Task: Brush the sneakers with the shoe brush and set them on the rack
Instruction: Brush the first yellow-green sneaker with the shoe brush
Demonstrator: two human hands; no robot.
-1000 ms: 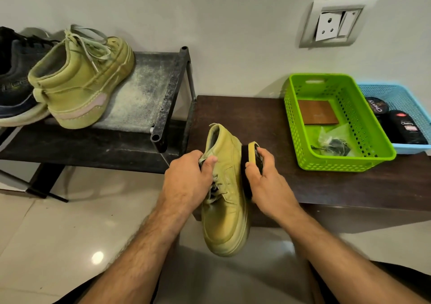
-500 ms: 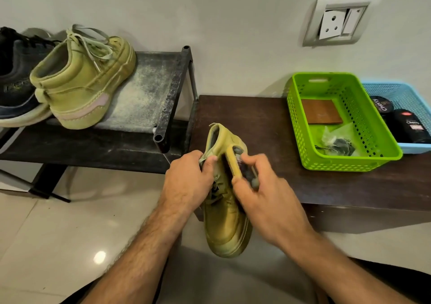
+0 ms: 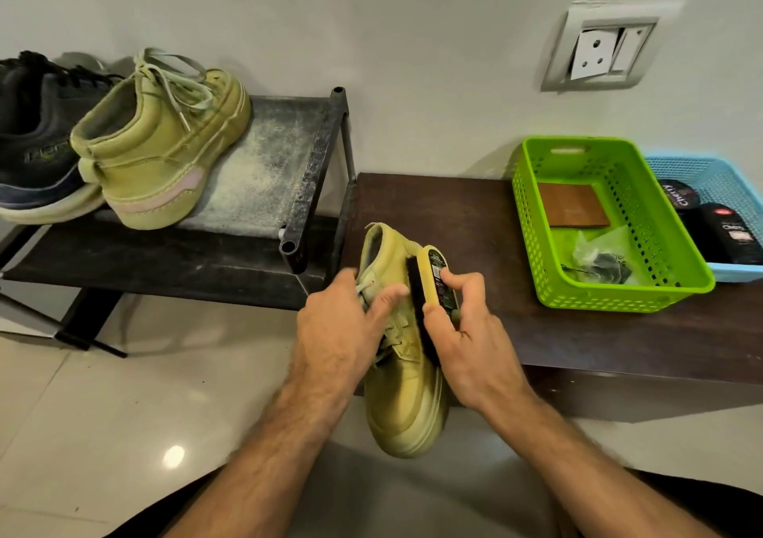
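**Q:** Which step is in hand?

**A:** Brushing, by my judgement. The left hand is clasped around the lace area of the olive-green suede sneaker, carrying it in the air with the toe toward the person. The right hand grips the yellow-backed shoe brush with dark bristles, bristles pressed against the sneaker's side, just right of the left hand's thumb.

**Q:** Where are the other task items?

**A:** The matching olive-green sneaker stands on the dusty black metal shoe rack, well up and left of the left hand, touching a dark sneaker. One of the pair therefore appears placed already.

**Q:** What does the next move call for?

**A:** Probably strokes along the upper, then turning the sneaker to reach the unbrushed faces. The left hand must keep firm hold. Afterward, carry the sneaker up and left to the bare patch of rack beside its mate.

**Q:** What is hidden or unclear?

**A:** The sneaker's sole and far side are out of view, so cleanliness there cannot be judged. The left hand's fingers are blurred. The dark sneaker is cut off at the frame edge. Beyond the right hand, on the dark brown wooden table, the green plastic basket holds small items I cannot identify.
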